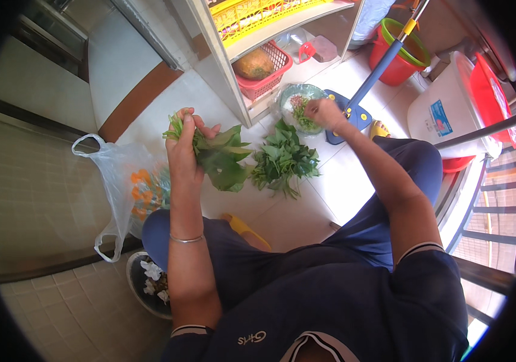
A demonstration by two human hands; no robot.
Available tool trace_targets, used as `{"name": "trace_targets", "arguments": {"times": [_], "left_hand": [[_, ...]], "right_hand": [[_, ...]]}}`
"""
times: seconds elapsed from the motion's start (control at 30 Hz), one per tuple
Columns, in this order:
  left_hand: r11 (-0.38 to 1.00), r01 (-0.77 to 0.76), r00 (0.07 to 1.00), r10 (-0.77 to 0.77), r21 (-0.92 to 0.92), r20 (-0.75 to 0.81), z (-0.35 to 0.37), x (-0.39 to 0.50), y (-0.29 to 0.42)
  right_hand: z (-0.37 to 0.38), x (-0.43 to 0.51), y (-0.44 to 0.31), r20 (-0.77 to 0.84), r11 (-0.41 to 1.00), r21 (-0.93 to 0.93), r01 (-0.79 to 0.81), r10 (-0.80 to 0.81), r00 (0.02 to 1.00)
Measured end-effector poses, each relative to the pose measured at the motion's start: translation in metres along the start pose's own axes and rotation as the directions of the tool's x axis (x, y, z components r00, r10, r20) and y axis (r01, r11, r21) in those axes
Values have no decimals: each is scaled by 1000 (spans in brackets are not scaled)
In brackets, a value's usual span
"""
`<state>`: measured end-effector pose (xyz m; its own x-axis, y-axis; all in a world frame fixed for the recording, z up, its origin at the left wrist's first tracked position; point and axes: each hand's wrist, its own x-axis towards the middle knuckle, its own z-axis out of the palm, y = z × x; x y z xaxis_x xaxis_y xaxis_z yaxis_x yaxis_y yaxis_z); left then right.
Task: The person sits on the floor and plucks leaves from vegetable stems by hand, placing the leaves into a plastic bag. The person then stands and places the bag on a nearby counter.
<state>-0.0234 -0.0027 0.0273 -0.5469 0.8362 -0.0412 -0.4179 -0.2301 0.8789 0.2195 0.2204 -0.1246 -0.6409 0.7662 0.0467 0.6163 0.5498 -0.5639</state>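
Observation:
My left hand [184, 144] is closed around a bunch of leafy green stems [226, 156], the cut ends poking out above the fingers and the broad leaves hanging to the right. My right hand [328, 115], blurred, is over the right side of a bowl lined with clear plastic [285, 92]. Inside the bowl are short green stem pieces [302, 118] and some pinkish bits. Whether the right fingers hold anything cannot be made out. On the floor tiles between my feet and the bowl lies a pile of leafy greens [287, 156].
A blue flat mop [371, 79] stands just right of the bowl. Behind it are a shelf with a red basket [269, 86] and a red bucket [389, 68]. A white tub [439, 99] is at right. On my left are a plastic bag [115, 167] and a waste bin [138, 289].

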Motion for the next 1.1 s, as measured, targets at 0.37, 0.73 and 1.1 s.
{"name": "trace_targets", "arguments": {"times": [0.37, 0.73, 1.1], "left_hand": [[967, 42, 992, -9, 252, -128, 8, 0, 0], [907, 30, 999, -17, 419, -36, 11, -4, -5], [775, 13, 994, -76, 631, 73, 8, -3, -25]], "right_hand": [[136, -73, -29, 471, 958, -216, 188, -66, 879], [125, -56, -11, 264, 986, -141, 94, -54, 963], [40, -49, -51, 66, 964, 228, 139, -157, 985]]}}
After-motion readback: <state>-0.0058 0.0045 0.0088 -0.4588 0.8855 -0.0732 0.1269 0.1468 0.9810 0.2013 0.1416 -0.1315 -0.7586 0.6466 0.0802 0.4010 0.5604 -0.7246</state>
